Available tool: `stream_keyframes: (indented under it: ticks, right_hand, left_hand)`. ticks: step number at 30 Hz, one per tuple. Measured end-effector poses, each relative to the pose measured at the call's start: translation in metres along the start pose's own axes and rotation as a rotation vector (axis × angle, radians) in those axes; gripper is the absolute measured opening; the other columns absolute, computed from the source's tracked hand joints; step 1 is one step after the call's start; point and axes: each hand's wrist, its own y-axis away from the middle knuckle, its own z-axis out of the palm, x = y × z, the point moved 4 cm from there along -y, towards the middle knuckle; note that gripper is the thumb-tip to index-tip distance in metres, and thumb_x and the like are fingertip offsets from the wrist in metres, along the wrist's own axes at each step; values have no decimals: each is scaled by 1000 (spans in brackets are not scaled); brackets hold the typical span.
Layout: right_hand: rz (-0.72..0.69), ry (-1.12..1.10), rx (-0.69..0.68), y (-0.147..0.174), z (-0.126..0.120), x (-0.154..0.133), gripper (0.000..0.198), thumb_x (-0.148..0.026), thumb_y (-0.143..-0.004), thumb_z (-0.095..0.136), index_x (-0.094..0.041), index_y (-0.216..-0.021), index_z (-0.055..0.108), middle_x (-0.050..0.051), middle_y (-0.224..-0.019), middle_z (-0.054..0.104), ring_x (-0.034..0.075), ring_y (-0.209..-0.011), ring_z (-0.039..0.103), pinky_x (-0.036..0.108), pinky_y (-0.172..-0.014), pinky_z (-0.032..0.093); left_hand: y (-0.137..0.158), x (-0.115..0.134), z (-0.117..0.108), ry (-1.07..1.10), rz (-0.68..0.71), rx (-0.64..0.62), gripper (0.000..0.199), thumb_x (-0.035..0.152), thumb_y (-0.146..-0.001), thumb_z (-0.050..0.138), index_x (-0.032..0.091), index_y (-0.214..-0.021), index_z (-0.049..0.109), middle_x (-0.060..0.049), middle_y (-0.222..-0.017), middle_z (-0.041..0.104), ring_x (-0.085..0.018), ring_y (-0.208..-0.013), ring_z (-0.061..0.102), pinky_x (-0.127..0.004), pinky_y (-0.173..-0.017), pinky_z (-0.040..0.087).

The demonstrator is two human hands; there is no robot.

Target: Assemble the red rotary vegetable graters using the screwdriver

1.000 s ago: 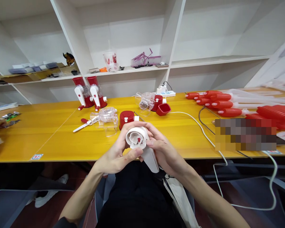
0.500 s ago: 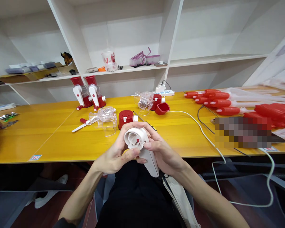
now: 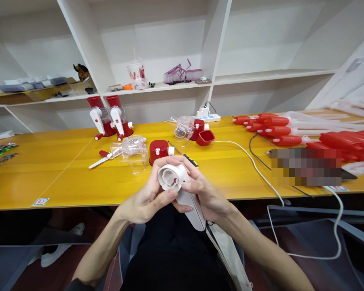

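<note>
On the yellow worktop, two upright red-and-white crank units stand at the back edge, left of centre. Forward of these lie a white strip with a red end and, just beside it, a clear housing. A red base sits to their right. The left hand grasps the round, open end of the white plastic part, thumb at the lower rim. The part is held at the front edge, its tapered arm slanting down to the right. The right hand grasps the same part, thumb near the opening. A yellow-and-black tool lies behind the hands. A red cup rests nearer the back edge; red-handled items are spread toward the right.
</note>
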Motion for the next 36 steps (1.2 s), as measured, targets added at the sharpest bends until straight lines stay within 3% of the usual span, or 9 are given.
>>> stream_keyframes:
  ticks: [4,9,14,19,21,23,26,32,36]
  right_hand:
    - [20,14,-12,2,3,2,54,-34,-78,77,-31,-121,45,-4,-90,46,0,-58,44,11,-42,40]
    - [13,34,0,4,5,2,52,-34,-79,76,-31,-120,44,-3,-93,46,1,-60,45,10,-41,41]
    - [-9,86,-18,0,-2,-2,62,-38,-79,75,-32,-130,40,-2,-99,48,1,-58,50,14,-44,45]
    - [-90,461,-57,-1,-7,-11,66,-35,-84,73,-32,-138,35,5,-130,48,6,-80,65,24,-71,63]
    - [-98,659,-12,-1,-11,-14,53,-35,-88,69,-25,-132,42,6,-124,53,6,-79,63,22,-70,61]
    - [-101,810,4,-2,-13,-13,35,-40,-94,60,-18,-118,48,5,-103,61,5,-70,61,20,-64,57]
    - [-151,917,22,-3,-15,-7,29,-44,-98,50,-16,-103,48,-1,-75,59,5,-57,55,18,-54,49]
    - [-171,837,136,-6,-14,7,35,-53,-98,47,-18,-102,45,-6,-68,50,2,-40,42,17,-39,34]
    - [-152,942,73,-6,-14,-1,37,-52,-99,46,-17,-111,47,-4,-69,56,5,-55,52,18,-53,41]
  left_hand:
    - [0,1,1,11,-2,-62,40,27,-101,53,38,-136,39,-8,-139,40,-18,-110,58,-24,-74,63]
    - [0,3,0,-38,26,-64,39,29,-100,56,35,-135,40,-9,-138,46,-19,-110,61,-31,-83,64]
    - [-5,-2,-6,-76,44,70,40,34,-98,60,30,-135,46,-8,-124,59,-18,-98,66,-28,-78,62]
    - [-5,0,-17,-283,174,295,44,34,-92,70,26,-132,55,-9,-124,62,-19,-100,68,-25,-77,61]
    - [-3,1,-19,-369,221,355,46,30,-90,72,25,-133,57,-9,-125,63,-21,-108,68,-25,-82,60]
    - [-1,2,-20,-403,231,380,47,26,-91,71,26,-135,56,-9,-126,64,-22,-110,68,-26,-84,60]
    - [0,1,-20,-406,226,404,46,26,-91,70,27,-135,56,-8,-127,65,-23,-110,70,-28,-84,60]
    - [0,1,-22,-362,208,425,44,29,-92,70,25,-134,57,-10,-131,66,-25,-120,67,-30,-89,60]
    - [-5,5,-35,-310,189,495,47,37,-92,70,22,-134,55,-12,-127,69,-26,-117,69,-34,-91,61]
